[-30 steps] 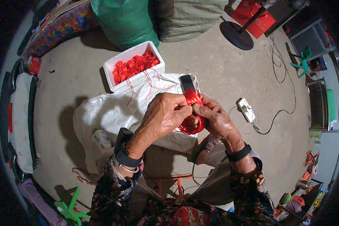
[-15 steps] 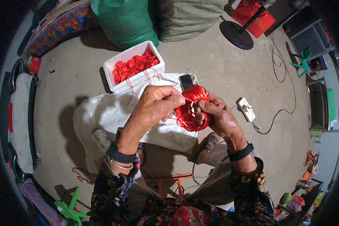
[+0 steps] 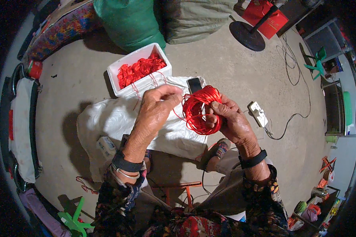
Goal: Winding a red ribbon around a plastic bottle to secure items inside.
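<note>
A coil of shiny red cord (image 3: 203, 94) hangs in front of me, above a white sheet. My right hand (image 3: 232, 118) grips the coil's right side, thumb in front and fingers curled through the loop. To the left of the coil, my left hand (image 3: 157, 104) is closed with thumb and forefinger together. A loose red strand runs from the coil to this hand's lower fingers, whose grip is partly hidden. Behind, a white foam box (image 3: 118, 90) holds a heap of red cord (image 3: 140, 71), with some ends trailing over its front side.
The white sheet (image 3: 106, 118) lies on the floor, with a dark phone (image 3: 194, 85) at its far edge. A power strip (image 3: 258, 114) with a cable sits to the right. Large sacks (image 3: 130, 23) and a round black stand base (image 3: 247, 36) are behind. A green stool (image 3: 76, 217) stands near left.
My left hand has drawn left, away from the coil, and a strand now spans the gap. The coil has turned slightly in my right hand, which keeps its hold.
</note>
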`<state>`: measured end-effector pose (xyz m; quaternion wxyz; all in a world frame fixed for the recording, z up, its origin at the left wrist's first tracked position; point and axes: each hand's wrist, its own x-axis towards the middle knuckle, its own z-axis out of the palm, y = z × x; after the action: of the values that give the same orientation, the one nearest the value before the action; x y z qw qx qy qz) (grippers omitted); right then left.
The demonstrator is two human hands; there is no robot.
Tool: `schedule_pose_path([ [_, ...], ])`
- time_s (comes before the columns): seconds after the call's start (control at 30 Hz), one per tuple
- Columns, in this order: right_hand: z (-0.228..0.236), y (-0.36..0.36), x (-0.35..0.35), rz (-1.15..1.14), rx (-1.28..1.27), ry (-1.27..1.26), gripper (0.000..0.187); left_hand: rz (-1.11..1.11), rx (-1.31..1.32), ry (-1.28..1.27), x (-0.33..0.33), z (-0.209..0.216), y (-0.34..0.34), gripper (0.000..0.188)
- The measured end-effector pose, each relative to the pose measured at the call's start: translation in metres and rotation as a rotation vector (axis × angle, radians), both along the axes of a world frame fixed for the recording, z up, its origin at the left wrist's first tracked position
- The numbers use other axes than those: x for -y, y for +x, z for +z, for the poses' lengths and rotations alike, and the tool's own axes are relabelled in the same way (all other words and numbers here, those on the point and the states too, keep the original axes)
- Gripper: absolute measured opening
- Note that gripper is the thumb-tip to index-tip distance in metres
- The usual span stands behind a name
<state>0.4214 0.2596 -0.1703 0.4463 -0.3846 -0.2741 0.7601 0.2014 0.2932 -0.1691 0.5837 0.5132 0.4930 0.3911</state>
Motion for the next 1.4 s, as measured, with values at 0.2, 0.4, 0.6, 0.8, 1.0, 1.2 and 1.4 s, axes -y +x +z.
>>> schedule_pose_path([
  [0.2,-0.001,0.003,-0.001,-0.017,-0.001,-0.012,0.019,0.25,-0.053,0.162,0.001,0.014,0.003,0.019],
  [0.4,-0.006,0.003,-0.002,-0.007,0.021,0.011,0.02,0.129,-0.046,0.388,0.023,0.015,0.025,0.013],
  [0.6,-0.004,-0.002,-0.001,-0.013,0.093,0.069,0.021,0.078,-0.132,0.214,0.036,-0.007,0.041,0.02],
  [0.8,-0.007,-0.001,0.002,0.023,0.247,0.174,0.025,0.079,0.091,0.055,0.038,-0.017,0.05,0.031],
  [1.0,-0.005,-0.01,0.006,0.053,0.397,0.223,0.023,-0.068,0.273,-0.178,0.038,-0.011,0.048,0.035],
  [1.2,-0.012,-0.015,0.009,0.075,0.405,0.282,0.024,-0.056,0.441,-0.312,0.038,-0.017,0.05,0.039],
  [1.4,-0.013,-0.02,0.013,0.096,0.457,0.339,0.025,0.03,0.525,-0.423,0.036,-0.025,0.055,0.043],
])
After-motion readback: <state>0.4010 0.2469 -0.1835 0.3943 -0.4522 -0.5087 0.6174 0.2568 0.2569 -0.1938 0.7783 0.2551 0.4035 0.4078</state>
